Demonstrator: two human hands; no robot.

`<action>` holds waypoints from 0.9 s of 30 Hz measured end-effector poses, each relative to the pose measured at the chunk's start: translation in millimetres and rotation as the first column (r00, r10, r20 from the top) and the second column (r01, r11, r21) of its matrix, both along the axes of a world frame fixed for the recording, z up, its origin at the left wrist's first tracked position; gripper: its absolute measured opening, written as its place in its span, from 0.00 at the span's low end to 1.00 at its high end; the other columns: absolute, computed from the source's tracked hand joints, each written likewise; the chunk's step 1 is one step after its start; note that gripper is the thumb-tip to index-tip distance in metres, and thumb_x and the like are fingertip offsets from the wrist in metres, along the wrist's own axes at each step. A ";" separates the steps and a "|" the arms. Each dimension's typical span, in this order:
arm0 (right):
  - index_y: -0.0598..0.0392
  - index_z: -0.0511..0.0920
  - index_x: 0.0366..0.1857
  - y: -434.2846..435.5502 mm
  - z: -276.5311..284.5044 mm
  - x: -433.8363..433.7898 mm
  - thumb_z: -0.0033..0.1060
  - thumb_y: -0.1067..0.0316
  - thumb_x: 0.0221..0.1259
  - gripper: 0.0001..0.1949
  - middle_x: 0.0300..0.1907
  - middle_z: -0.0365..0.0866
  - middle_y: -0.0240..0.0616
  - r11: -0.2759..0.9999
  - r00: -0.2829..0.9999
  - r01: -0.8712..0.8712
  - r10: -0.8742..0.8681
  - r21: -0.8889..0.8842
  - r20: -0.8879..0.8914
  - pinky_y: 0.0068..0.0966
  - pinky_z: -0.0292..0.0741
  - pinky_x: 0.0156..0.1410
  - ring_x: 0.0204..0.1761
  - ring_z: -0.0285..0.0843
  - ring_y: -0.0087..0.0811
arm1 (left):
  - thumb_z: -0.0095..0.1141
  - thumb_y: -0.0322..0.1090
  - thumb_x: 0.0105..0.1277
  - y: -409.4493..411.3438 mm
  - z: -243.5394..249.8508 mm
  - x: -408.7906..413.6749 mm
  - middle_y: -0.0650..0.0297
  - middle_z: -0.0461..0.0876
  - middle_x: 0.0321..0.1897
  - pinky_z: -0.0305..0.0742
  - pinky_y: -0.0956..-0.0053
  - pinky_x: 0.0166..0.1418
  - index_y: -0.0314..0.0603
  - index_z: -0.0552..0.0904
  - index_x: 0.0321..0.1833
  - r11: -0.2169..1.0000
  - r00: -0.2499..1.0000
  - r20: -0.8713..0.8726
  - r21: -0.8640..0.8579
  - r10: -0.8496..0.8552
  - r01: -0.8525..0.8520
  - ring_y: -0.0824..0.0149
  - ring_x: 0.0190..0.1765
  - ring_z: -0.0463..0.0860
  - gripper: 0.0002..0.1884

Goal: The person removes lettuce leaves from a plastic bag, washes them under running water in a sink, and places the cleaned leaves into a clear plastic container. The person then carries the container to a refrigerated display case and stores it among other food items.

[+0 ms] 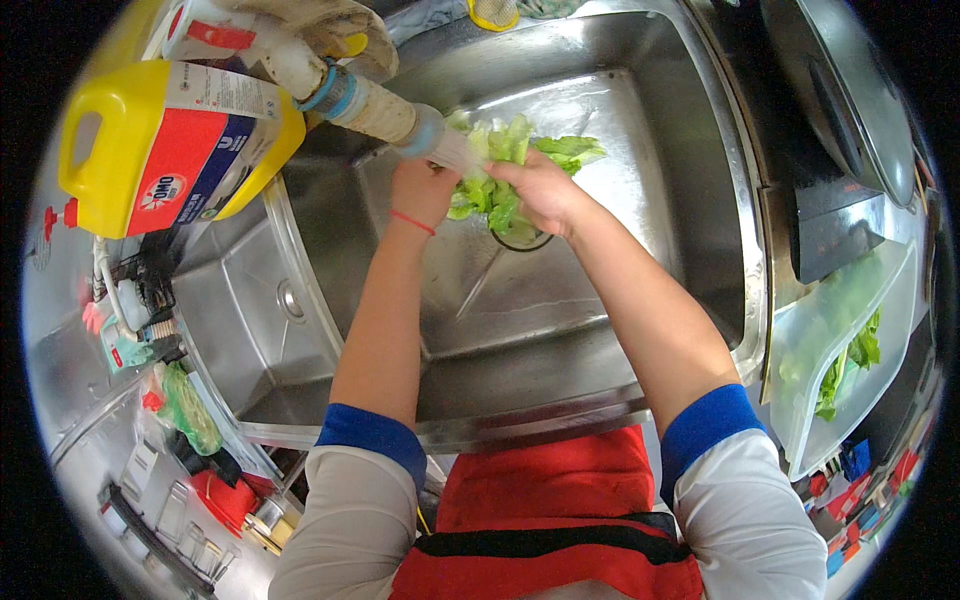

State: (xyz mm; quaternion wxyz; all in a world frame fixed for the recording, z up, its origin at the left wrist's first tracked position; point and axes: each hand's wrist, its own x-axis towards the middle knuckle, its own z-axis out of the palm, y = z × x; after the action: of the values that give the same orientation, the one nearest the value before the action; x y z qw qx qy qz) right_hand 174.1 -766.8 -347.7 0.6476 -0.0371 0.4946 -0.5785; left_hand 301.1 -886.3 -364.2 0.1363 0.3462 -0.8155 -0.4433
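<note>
Water pours from a tap spout [379, 111] onto green leafy lettuce [487, 195] over a large stainless steel sink [517, 300]. My left hand [424, 191], with a red cord at its wrist, is at the left edge of the lettuce, just under the stream; its fingertips are partly hidden by the spout and water. My right hand [544, 187] grips the lettuce from the right, thumb towards the stream. More leaves stick out beyond my right hand. Below the lettuce shows the dark curved rim of a round object [523, 246], mostly covered.
A yellow detergent jug [187, 150] lies at the left, above a smaller sink basin [255, 300]. A translucent plastic bin [795, 375] with green leaves [847, 364] stands at the right. Behind it are a dark appliance [832, 225] and a large pan or lid [862, 97].
</note>
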 end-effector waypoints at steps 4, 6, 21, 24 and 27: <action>0.57 0.70 0.55 -10.3 -23.0 3.3 0.54 0.69 0.60 0.18 0.50 0.75 0.39 0.990 0.994 -0.053 0.040 -0.128 -0.104 0.28 0.67 0.56 0.51 0.71 0.30 | 0.59 0.31 0.56 3.1 7.8 -1.4 0.61 0.81 0.37 0.73 0.72 0.49 0.37 0.78 0.44 0.975 0.981 -0.162 0.209 0.109 -0.074 0.66 0.41 0.80 0.13; 0.57 0.67 0.57 -15.9 -26.9 2.1 0.52 0.68 0.62 0.19 0.50 0.74 0.40 0.986 0.975 -0.098 0.069 -0.131 -0.211 0.29 0.67 0.56 0.51 0.69 0.30 | 0.58 0.31 0.57 6.8 2.2 -3.0 0.60 0.81 0.35 0.74 0.70 0.47 0.39 0.78 0.46 0.933 0.939 -0.255 0.332 0.231 -0.140 0.62 0.38 0.80 0.13; 0.57 0.71 0.40 48.5 -45.9 -46.5 0.54 0.72 0.60 0.07 0.33 0.79 0.36 0.934 0.927 0.350 -0.336 0.069 -0.165 0.24 0.73 0.42 0.34 0.76 0.26 | 0.53 0.29 0.55 76.9 -71.8 10.8 0.64 0.76 0.47 0.62 0.67 0.60 0.45 0.76 0.47 0.743 0.773 0.457 -0.298 -0.441 0.600 0.60 0.55 0.70 0.15; 0.58 0.72 0.42 60.1 -52.2 -48.8 0.54 0.71 0.60 0.08 0.34 0.80 0.37 0.941 0.939 0.316 -0.292 0.124 -0.181 0.24 0.74 0.42 0.35 0.77 0.27 | 0.49 0.28 0.62 63.2 -72.7 3.4 0.61 0.78 0.46 0.68 0.67 0.56 0.42 0.73 0.50 0.923 0.939 0.129 0.263 -0.320 0.279 0.61 0.51 0.74 0.13; 0.58 0.72 0.42 64.5 -48.1 -48.2 0.54 0.71 0.60 0.09 0.34 0.80 0.36 0.961 0.969 0.216 -0.190 0.173 -0.158 0.25 0.74 0.41 0.36 0.77 0.27 | 0.43 0.29 0.68 53.0 -63.0 3.2 0.56 0.76 0.49 0.74 0.59 0.54 0.37 0.71 0.51 0.498 0.981 -0.042 0.865 0.190 -0.059 0.57 0.50 0.78 0.11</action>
State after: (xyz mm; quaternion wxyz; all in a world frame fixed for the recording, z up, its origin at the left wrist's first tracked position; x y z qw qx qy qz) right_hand 125.9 -702.3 -395.8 0.5490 0.0351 0.5928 -0.5882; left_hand 304.3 -833.3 -427.2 0.0319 0.3960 -0.4500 -0.7998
